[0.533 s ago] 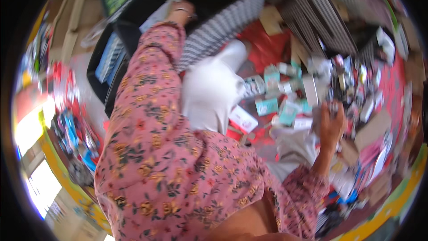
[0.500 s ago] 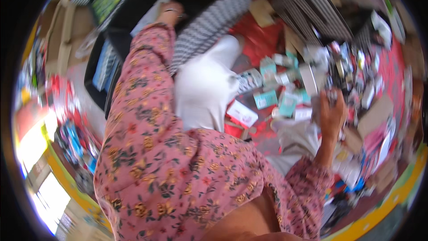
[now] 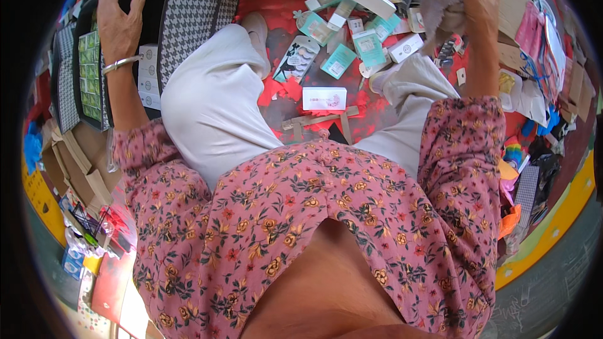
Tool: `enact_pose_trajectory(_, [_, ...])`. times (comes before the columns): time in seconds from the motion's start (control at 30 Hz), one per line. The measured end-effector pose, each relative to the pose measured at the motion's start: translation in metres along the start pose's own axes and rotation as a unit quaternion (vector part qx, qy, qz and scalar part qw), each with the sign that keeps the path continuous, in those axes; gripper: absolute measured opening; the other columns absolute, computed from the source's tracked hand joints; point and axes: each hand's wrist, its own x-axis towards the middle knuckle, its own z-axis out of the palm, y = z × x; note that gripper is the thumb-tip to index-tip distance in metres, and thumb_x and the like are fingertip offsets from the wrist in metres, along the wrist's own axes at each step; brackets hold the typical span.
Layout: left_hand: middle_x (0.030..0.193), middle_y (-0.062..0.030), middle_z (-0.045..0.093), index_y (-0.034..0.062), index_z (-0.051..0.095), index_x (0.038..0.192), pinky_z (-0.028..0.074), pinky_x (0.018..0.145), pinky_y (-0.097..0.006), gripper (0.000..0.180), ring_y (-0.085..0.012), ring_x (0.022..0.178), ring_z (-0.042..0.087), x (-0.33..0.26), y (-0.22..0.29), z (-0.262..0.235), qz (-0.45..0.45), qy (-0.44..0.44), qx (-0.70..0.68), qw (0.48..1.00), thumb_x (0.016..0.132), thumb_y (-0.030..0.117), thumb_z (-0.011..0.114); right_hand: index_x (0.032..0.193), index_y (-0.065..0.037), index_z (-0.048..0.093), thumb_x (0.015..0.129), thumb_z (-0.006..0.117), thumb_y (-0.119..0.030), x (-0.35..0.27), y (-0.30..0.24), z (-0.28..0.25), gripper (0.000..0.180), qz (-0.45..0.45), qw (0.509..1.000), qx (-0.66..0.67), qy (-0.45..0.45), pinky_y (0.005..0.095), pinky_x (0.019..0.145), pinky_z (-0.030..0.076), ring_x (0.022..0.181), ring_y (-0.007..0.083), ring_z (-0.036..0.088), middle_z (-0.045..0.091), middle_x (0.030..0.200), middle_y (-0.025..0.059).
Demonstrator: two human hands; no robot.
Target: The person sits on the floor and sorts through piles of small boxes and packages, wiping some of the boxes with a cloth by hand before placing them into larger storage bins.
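My left hand [image 3: 120,28] is open, fingers spread with nothing in them, over a black-lined storage box [image 3: 195,16] with houndstooth sides. In that box, white cartons [image 3: 149,78] are stacked beside my wrist, which wears a bangle [image 3: 123,63]. Green packets [image 3: 90,78] sit in rows just left of it. At the upper right my right hand [image 3: 480,9] is closed round a crumpled grey cloth [image 3: 441,3], which hangs toward the floor beside my knee. Part of its fingers is turned away from view.
Teal-and-white packs [image 3: 339,61] and small cartons lie scattered on the red floor between my legs. A white box [image 3: 324,98] lies nearest me, by brown cardboard strips [image 3: 320,122]. Mixed goods and cardboard [image 3: 516,0] crowd the right side; an open carton [image 3: 75,163] stands left.
The whole view has turned and sharpened. My left hand, earlier deep in the storage box at a pale thing, is now raised and empty. My right hand has moved farther forward with the grey cloth.
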Motion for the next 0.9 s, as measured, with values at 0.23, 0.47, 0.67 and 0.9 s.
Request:
enact_pose_trajectory(0.23, [0.123, -0.0192, 0.043, 0.0014, 0.054, 0.107, 0.027, 0.099, -0.035, 0.034, -0.0297, 0.118, 0.038, 0.057, 0.207, -0.049, 0.021, -0.071, -0.246, 0.966, 0.075, 0.013, 0.056, 0.088, -0.003, 0.063, 0.068, 0.061, -0.021, 0.024, 0.049, 0.019, 0.027, -0.092, 0.995, 0.031, -0.019, 0.0286, 0.066, 0.044, 0.069, 0.0158, 0.057, 0.062, 0.075, 0.0072])
enact_pose_trajectory(0.47, [0.117, -0.0168, 0.051, 0.0060, 0.042, 0.123, 0.039, 0.090, -0.031, 0.049, -0.0277, 0.108, 0.050, 0.013, 0.203, 0.098, -0.079, -0.206, -0.313, 0.924, 0.079, 0.023, 0.057, 0.085, -0.012, 0.065, 0.069, 0.056, -0.021, 0.022, 0.071, 0.076, 0.021, -0.032, 0.971, -0.232, -0.042, 0.0422, 0.075, 0.048, 0.085, 0.0347, 0.059, 0.062, 0.088, 0.0170])
enact_pose_trajectory(0.67, [0.122, -0.0176, 0.047, 0.0083, 0.038, 0.126, 0.040, 0.091, -0.034, 0.053, -0.0281, 0.110, 0.049, 0.044, 0.215, 0.098, -0.112, -0.246, -0.347, 0.898, 0.080, 0.025, 0.056, 0.114, -0.009, 0.048, 0.064, 0.065, -0.022, -0.004, 0.133, 0.138, 0.055, -0.017, 0.943, -0.284, -0.170, 0.0402, 0.082, 0.044, 0.097, 0.0305, 0.056, 0.059, 0.102, 0.0169])
enact_pose_trajectory(0.9, [0.116, -0.0186, 0.050, 0.0047, 0.040, 0.123, 0.043, 0.086, -0.034, 0.049, -0.0279, 0.101, 0.053, 0.048, 0.214, 0.085, -0.124, -0.257, -0.361, 0.888, 0.081, 0.027, 0.052, 0.125, -0.004, 0.037, 0.060, 0.068, -0.024, 0.005, 0.162, 0.179, 0.075, 0.058, 0.918, -0.297, -0.256, 0.0383, 0.086, 0.043, 0.101, 0.0301, 0.054, 0.056, 0.108, 0.0180])
